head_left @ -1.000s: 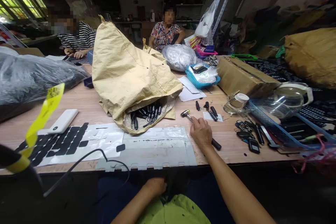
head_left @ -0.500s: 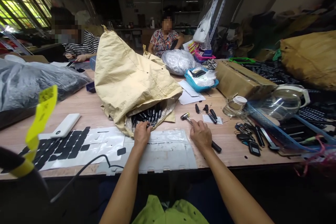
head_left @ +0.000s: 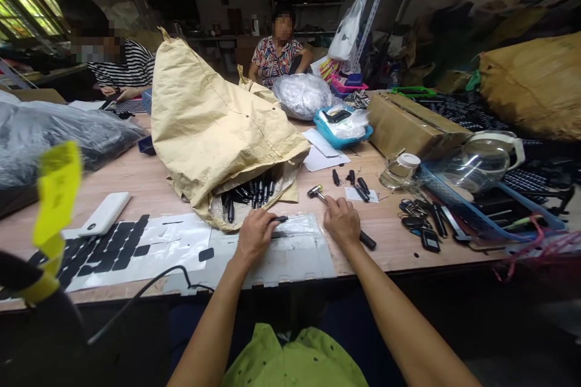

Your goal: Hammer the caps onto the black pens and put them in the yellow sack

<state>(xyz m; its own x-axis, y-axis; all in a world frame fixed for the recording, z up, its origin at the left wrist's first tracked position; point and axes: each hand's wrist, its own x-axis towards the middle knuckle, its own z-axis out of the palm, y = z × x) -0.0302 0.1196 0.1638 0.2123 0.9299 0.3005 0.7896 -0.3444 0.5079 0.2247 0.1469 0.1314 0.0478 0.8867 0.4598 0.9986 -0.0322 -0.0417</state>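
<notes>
My left hand (head_left: 255, 234) is closed on a slim black key piece (head_left: 279, 219), holding it over a clear plastic sheet (head_left: 295, 248). My right hand (head_left: 341, 221) is wrapped round the handle of a small hammer (head_left: 316, 193) that lies on the wooden table (head_left: 149, 184). Just beyond my left hand a big tan paper sack (head_left: 213, 127) lies open, with several more black key pieces (head_left: 252, 192) in its mouth.
White sheets with black pads (head_left: 109, 248) and a white power bank (head_left: 105, 213) lie to the left. Loose black keys (head_left: 424, 224), a jar (head_left: 399, 169), a kettle (head_left: 485, 160), a cardboard box (head_left: 408, 124) and a blue tray (head_left: 342, 127) are to the right. Two other people sit across the table.
My left hand rose from my lap to the sack's mouth, took a black key piece and drew it back over the plastic sheet. My right hand stayed on the hammer.
</notes>
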